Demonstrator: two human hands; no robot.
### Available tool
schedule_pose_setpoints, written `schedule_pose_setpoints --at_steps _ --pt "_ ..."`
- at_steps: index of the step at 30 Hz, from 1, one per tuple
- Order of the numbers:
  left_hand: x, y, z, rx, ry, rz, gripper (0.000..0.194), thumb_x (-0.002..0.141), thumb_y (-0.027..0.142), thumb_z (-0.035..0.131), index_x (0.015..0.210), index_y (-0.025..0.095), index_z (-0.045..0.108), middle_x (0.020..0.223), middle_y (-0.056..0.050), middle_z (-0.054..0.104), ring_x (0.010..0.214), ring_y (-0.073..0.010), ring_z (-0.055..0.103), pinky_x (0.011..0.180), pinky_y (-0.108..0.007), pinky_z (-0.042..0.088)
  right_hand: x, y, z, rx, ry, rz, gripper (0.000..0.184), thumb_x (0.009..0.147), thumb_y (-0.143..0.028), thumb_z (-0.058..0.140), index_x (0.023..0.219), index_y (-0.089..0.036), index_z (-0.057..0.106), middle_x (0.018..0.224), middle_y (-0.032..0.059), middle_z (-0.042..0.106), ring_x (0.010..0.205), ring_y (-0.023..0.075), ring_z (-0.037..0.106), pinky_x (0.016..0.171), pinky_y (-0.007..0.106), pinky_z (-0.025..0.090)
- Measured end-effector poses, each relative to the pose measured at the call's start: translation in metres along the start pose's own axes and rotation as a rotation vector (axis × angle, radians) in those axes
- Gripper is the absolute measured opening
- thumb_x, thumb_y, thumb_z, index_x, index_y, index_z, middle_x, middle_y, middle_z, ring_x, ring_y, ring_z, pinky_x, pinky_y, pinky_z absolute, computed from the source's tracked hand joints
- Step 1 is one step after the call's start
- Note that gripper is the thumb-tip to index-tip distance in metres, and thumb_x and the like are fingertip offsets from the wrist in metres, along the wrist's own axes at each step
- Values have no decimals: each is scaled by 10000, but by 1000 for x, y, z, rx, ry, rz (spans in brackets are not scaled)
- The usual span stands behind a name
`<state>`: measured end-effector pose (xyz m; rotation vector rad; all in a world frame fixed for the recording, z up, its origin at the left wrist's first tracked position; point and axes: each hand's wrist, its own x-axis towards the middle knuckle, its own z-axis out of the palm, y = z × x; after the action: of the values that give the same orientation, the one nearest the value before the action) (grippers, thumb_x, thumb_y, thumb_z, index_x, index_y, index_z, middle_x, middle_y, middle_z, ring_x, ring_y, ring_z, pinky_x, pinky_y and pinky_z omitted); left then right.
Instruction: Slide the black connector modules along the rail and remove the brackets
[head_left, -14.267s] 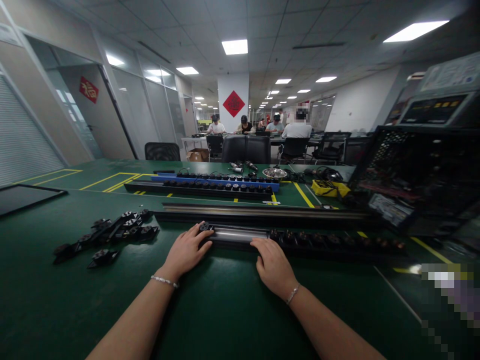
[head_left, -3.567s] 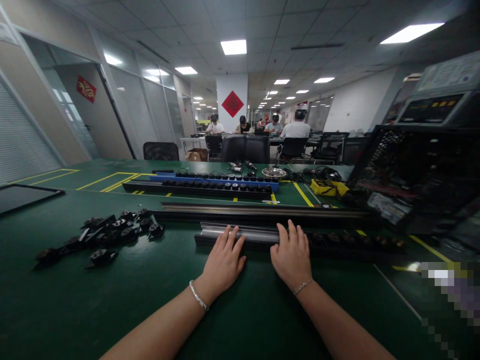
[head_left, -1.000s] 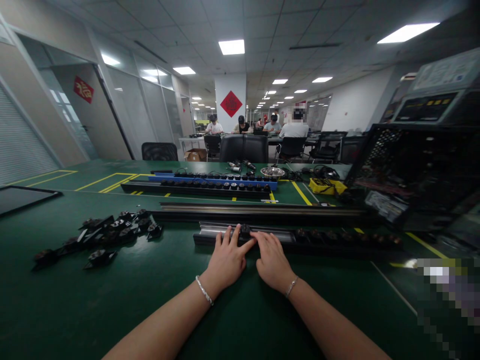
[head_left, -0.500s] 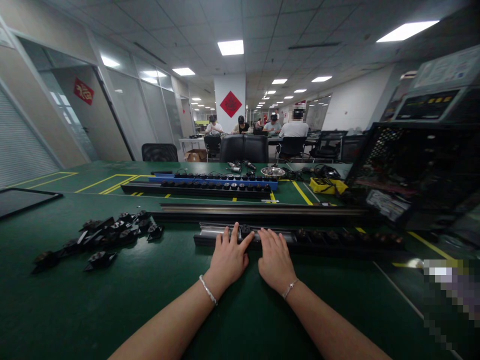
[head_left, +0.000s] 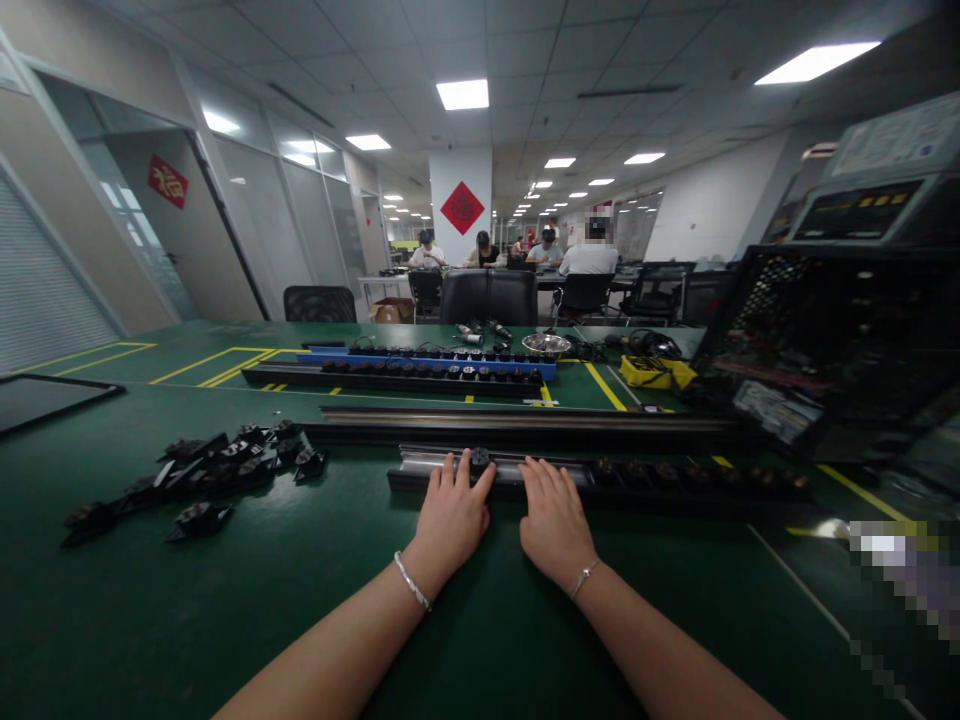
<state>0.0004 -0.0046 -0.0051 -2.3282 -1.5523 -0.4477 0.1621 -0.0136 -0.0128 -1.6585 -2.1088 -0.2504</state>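
Observation:
A long black rail [head_left: 396, 482] with a grey metal inner face lies crosswise in front of me. A small black block [head_left: 480, 457] sits in its channel. My left hand [head_left: 452, 510] rests on the rail with fingers spread, the index and middle fingertips on either side of the block; whether they grip it I cannot tell. My right hand [head_left: 556, 520] lies flat on the rail further right, fingers stretched out, apart from the block. Several similar black parts [head_left: 634, 472] line the rail's right portion.
Loose black parts [head_left: 217, 465] are piled at left. Behind the rail lies another long dark rail [head_left: 525, 425]; farther back are a black rail [head_left: 337, 380] and a blue one [head_left: 319, 358] carrying parts. A metal bowl [head_left: 546, 345], yellow item [head_left: 656, 373] and dark equipment case [head_left: 825, 340] stand rightward.
The small black block has shifted slightly left along the rail, together with my left hand. My right hand has stayed nearly in place, and the gap between the hands is wider.

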Motion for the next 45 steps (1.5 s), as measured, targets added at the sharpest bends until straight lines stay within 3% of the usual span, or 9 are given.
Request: schedule_pose_setpoints --at_steps 20,31,40,45 --pt "-2 -6 -6 89 -38 -157 490 798 305 475 1277 208 439 1344 -203 440 1235 -388 388 950 -583 294 0 0 -2 8 -30 10 549 703 -74 415 1246 -100 496 1352 93 467 1275 211 346 1095 397 180" --pt "-2 -12 -12 121 -81 -225 439 823 269 438 1258 208 459 1334 -194 459 1242 -362 392 953 -562 300 0 1 -1 23 -31 13 544 702 -73 421 1240 -101 500 1349 94 470 1271 204 348 1097 390 175" --pt "-2 -18 -17 114 -156 -239 531 823 394 455 1337 277 395 1374 -183 417 1244 -381 373 953 -569 284 0 1 -2 13 -42 13 541 700 -79 426 1234 -104 509 1350 100 470 1266 208 353 1092 385 177" --pt "0 -23 -18 84 -194 -289 597 836 561 362 1343 248 399 1352 -211 433 1253 -389 364 943 -587 293 0 1 -3 13 -48 19 533 707 -82 420 1232 -102 511 1351 99 469 1268 206 353 1092 382 175"
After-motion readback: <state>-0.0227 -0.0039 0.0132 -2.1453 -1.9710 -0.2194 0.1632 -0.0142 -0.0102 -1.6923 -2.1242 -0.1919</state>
